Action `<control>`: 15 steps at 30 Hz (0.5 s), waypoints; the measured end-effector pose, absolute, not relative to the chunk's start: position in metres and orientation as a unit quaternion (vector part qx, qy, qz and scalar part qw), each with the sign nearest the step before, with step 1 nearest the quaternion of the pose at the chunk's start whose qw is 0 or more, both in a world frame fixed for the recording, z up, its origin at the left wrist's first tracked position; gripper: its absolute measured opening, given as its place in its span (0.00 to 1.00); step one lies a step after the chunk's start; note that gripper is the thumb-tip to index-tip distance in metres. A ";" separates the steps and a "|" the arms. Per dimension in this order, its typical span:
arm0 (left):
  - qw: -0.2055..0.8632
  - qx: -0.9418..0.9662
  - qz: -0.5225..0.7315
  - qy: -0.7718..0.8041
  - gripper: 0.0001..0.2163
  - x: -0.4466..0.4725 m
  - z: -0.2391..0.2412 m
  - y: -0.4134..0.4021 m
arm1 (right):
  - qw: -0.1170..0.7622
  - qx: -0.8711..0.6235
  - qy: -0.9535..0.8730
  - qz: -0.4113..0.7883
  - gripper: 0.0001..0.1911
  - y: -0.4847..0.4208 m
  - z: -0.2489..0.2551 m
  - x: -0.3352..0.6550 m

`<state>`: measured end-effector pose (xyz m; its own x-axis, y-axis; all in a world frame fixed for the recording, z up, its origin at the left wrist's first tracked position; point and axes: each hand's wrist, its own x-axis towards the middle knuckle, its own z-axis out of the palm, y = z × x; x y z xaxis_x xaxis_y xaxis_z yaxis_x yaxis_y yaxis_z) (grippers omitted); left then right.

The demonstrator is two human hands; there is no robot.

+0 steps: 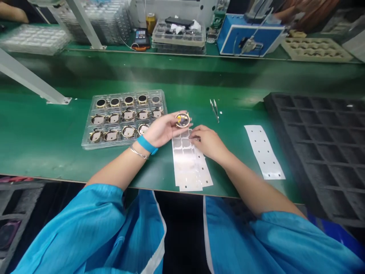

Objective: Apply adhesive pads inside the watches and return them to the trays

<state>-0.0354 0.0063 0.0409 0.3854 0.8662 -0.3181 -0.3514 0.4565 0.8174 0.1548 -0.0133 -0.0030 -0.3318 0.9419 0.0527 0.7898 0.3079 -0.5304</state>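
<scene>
My left hand (163, 129) holds a round gold-rimmed watch case (183, 120) by its fingertips, just above the green bench. My right hand (207, 142) rests with curled fingers on the top end of a stack of sticker sheets (189, 163) that lies between my forearms; its fingertips pinch at a sticker there, too small to make out. A clear blister tray (123, 117) with several more watch cases sits just left of my left hand. Tweezers (215, 109) lie on the bench beyond my right hand.
A white backing strip (264, 151) lies right of my right arm. A black foam tray with square pockets (319, 144) fills the right side. Across a green conveyor sit stacked trays (179, 36), a blue box device (248, 38) and a beige tray (316, 49). A metal strut (31, 82) stands at left.
</scene>
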 end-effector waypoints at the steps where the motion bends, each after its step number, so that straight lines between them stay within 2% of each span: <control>1: 0.772 0.315 0.399 0.382 0.17 -0.033 0.034 0.002 | 0.183 -0.547 -0.792 0.202 0.09 -0.014 -0.004 0.155; 10: 0.749 0.276 0.436 0.416 0.22 -0.030 0.014 -0.014 | 0.210 -0.548 -0.777 0.228 0.09 -0.016 -0.009 0.156; 15: 0.736 0.303 0.439 0.417 0.23 -0.028 0.008 -0.015 | 0.248 -0.554 -0.747 0.273 0.05 -0.013 -0.014 0.156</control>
<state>-0.0276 -0.0150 0.0081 0.2667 0.8985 -0.3485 -0.3932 0.4316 0.8119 0.1556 -0.0132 -0.0143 -0.2638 0.9621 0.0689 0.6915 0.2385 -0.6819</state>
